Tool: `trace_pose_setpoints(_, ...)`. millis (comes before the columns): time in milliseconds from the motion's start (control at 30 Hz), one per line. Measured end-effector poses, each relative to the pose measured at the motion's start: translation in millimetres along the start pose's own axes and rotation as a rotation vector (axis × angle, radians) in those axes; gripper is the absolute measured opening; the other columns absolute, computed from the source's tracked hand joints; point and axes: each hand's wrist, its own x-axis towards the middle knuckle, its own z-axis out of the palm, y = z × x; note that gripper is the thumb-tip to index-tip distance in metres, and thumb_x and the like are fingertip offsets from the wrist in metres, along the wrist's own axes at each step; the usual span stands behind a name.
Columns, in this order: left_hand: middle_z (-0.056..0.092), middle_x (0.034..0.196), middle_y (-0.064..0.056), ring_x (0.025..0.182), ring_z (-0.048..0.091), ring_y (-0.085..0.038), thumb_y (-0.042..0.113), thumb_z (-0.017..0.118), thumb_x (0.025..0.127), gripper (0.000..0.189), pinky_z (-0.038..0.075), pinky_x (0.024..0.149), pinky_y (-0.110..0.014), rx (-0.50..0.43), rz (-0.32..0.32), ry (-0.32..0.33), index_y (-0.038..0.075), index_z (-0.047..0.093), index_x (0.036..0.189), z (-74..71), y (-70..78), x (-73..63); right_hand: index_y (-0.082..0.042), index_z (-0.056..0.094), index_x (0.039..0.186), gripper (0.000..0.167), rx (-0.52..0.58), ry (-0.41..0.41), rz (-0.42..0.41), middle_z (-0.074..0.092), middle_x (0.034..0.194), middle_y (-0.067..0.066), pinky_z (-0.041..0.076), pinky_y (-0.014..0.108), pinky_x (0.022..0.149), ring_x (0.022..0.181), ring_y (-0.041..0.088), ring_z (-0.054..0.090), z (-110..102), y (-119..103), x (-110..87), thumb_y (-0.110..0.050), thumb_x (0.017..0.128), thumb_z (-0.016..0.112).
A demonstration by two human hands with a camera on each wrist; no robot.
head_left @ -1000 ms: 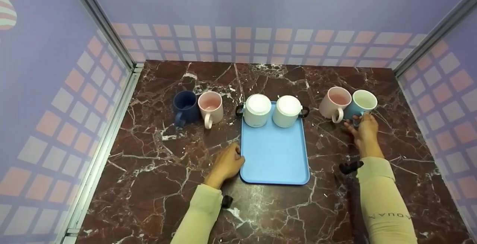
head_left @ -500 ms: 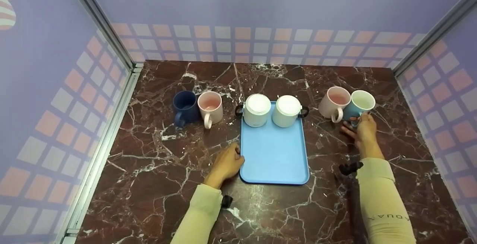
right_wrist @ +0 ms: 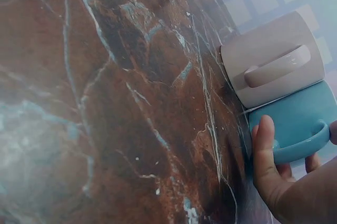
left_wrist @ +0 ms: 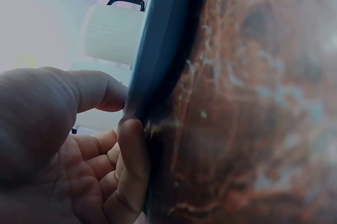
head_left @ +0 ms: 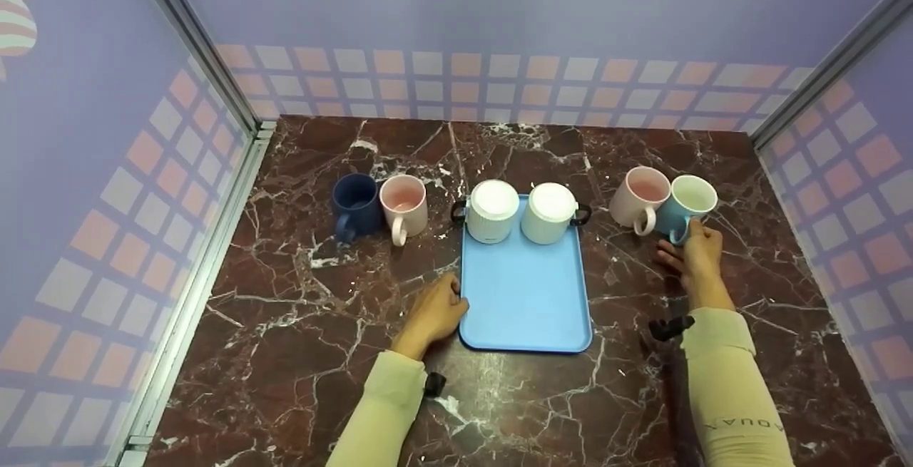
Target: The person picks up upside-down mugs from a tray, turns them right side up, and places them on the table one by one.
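At the middle of the table lies a light blue tray (head_left: 524,296). My left hand (head_left: 435,310) pinches its left rim; in the left wrist view the thumb (left_wrist: 105,91) lies against the tray edge (left_wrist: 158,50), opposite the curled fingers. On the right stands a light blue mug (head_left: 677,214), upright with its handle toward me. My right hand (head_left: 699,257) is at that handle, fingers apart and touching it. In the right wrist view one straight finger (right_wrist: 264,139) lies beside the blue mug (right_wrist: 297,113). A pale pink mug (head_left: 635,199) stands against the blue mug.
Two white cups (head_left: 492,214) with black handles stand on the tray's far end. Left of the tray are a navy mug (head_left: 360,203) and another pink mug (head_left: 408,221). Patterned wall panels (head_left: 499,25) enclose the marble table (head_left: 528,410) at the back and sides.
The blue mug has shifted slightly left, close against the pink mug. My right fingers have loosened around its handle, which shows more fully. The left hand and tray stay still.
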Motion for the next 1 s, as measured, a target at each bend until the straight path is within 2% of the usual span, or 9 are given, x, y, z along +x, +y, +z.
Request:
trace_pose_setpoints(133,0.059,0.083,-0.002,0.074,0.053,-0.019,0.017,0.063,0.092,0.015,0.046,0.073,-0.039,0.002,0.004,0.001,0.008,0.059,0.103,0.4,0.6,0.3,-0.021,0.034,0.120,0.021,0.019,0.043,-0.031,0.044,0.119,0.005,0.062,0.029,0.060,0.065,0.014,0.073,-1.8,2.5,-5.2,-0.035,0.110,0.045)
trace_pose_setpoints(233,0.060,0.082,-0.003,0.074,0.054,-0.020,0.016,0.064,0.091,0.015,0.047,0.073,-0.040,0.003,0.015,0.009,0.008,0.059,0.102,0.7,0.7,0.4,-0.023,0.035,0.110,0.015,0.017,0.092,-0.049,0.042,0.116,0.003,0.060,0.026,0.056,0.063,0.011,0.068,-1.8,4.6,-10.3,-0.029,0.109,0.049)
trace_pose_setpoints(333,0.061,0.082,-0.003,0.075,0.055,-0.020,0.016,0.065,0.091,0.015,0.048,0.073,-0.040,0.006,0.021,0.015,0.007,0.059,0.101,0.9,0.7,0.4,-0.024,0.036,0.108,0.014,0.014,0.125,-0.059,0.039,0.113,0.001,0.057,0.023,0.053,0.064,0.009,0.063,-0.9,7.1,-16.4,-0.023,0.108,0.050)
trace_pose_setpoints(467,0.060,0.082,-0.003,0.075,0.054,-0.020,0.016,0.065,0.092,0.015,0.048,0.075,-0.041,0.001,0.014,0.015,0.007,0.059,0.103,0.2,1.5,-0.3,-0.022,0.038,0.109,0.015,0.016,0.120,-0.090,0.038,0.109,-0.001,0.053,0.022,0.049,0.062,0.008,0.059,1.4,13.2,-26.2,-0.017,0.106,0.053)
trace_pose_setpoints(667,0.059,0.081,-0.003,0.073,0.053,-0.019,0.016,0.065,0.092,0.019,0.049,0.075,-0.041,-0.015,0.013,0.013,0.004,0.060,0.107,1.2,2.1,-0.4,-0.021,0.042,0.109,0.016,0.008,0.082,-0.153,0.040,0.110,-0.005,0.050,0.019,0.048,0.060,0.007,0.058,4.4,31.4,-44.0,-0.012,0.104,0.054)
trace_pose_setpoints(800,0.059,0.078,0.000,0.071,0.053,-0.017,0.020,0.065,0.094,0.026,0.049,0.073,-0.039,-0.043,-0.022,-0.001,0.005,0.059,0.114,1.7,2.0,-1.7,-0.019,0.044,0.110,0.015,-0.012,0.061,-0.199,0.041,0.112,-0.004,0.049,0.016,0.049,0.061,0.005,0.057,8.3,46.5,-57.9,-0.010,0.104,0.054)
trace_pose_setpoints(900,0.060,0.077,0.001,0.070,0.053,-0.016,0.021,0.065,0.095,0.030,0.048,0.072,-0.038,-0.057,-0.042,-0.006,0.005,0.058,0.119,1.5,2.2,-3.1,-0.018,0.045,0.111,0.014,-0.004,0.031,-0.216,0.041,0.113,-0.004,0.048,0.015,0.050,0.062,0.005,0.056,12.1,55.9,-69.2,-0.009,0.104,0.054)
trace_pose_setpoints(1000,0.059,0.078,0.000,0.069,0.052,-0.016,0.021,0.065,0.095,0.031,0.047,0.071,-0.036,-0.075,-0.033,0.003,0.004,0.057,0.120,1.8,2.1,-3.7,-0.018,0.045,0.111,0.014,0.006,-0.006,-0.220,0.041,0.112,-0.002,0.048,0.016,0.052,0.065,0.005,0.056,15.8,63.6,-80.4,-0.009,0.105,0.053)
